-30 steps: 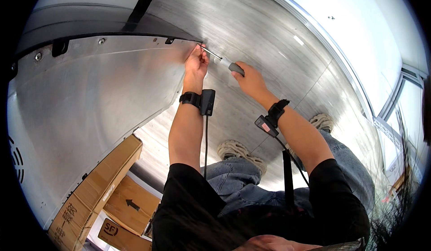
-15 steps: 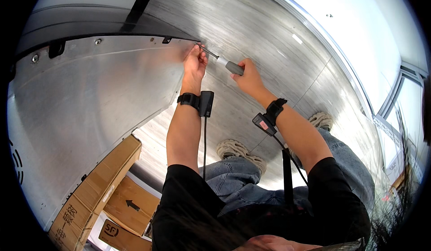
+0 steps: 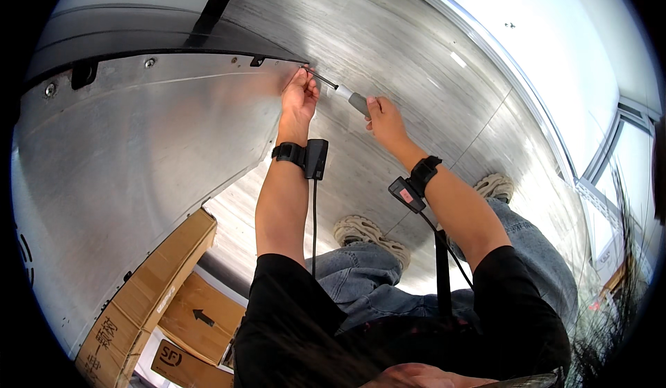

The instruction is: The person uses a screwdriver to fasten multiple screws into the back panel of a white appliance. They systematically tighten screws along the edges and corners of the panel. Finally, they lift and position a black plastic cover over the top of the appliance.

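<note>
Screwdriver [image 3: 341,90] sits in R hand [image 3: 386,122], fingers round grip [image 3: 358,103]; L hand [image 3: 299,98] is at tip nr metal panel [image 3: 152,131], can't tell what fingers hold.

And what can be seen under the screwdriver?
Under the screwdriver, grey wood-grain flooring shows. The left hand is near the tool's tip, at the corner of the metal panel; what its fingers cover cannot be seen. The right hand hides the rear of the handle.

Screwdriver handle [image 3: 357,102] grey and white; panel [image 3: 152,131] silver; floor [image 3: 409,48] grey, wood-grained; boxes [image 3: 191,309] brown.
</note>
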### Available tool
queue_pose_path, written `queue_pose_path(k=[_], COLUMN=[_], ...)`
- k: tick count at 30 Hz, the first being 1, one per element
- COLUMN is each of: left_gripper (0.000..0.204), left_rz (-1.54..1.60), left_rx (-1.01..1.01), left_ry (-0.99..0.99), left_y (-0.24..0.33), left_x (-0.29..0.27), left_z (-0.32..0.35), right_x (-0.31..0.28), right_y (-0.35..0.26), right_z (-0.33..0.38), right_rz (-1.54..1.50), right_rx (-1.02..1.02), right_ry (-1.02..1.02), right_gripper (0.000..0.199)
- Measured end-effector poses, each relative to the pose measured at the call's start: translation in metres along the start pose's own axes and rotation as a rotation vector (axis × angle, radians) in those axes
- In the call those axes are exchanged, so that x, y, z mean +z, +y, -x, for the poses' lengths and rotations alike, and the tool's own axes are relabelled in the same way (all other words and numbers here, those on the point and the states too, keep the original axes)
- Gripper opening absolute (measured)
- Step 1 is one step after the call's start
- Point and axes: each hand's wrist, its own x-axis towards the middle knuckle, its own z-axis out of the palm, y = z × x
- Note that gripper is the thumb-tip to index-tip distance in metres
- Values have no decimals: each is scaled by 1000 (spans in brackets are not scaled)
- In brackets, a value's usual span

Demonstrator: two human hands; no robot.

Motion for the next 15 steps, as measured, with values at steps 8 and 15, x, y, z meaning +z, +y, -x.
queue_pose_path(k=[8,15], left_gripper=[12,12], left_rz=[-3,4], left_rx=[16,30], left_ry=[-4,-21], left_y=[0,2], left_x=[4,-1], left_z=[1,1], right_x=[7,15], right_y=[13,1], right_z=[-5,11], right_rz=[74,196], right_rx=[-60,-171], right_ry=[66,174], right_gripper=[41,41])
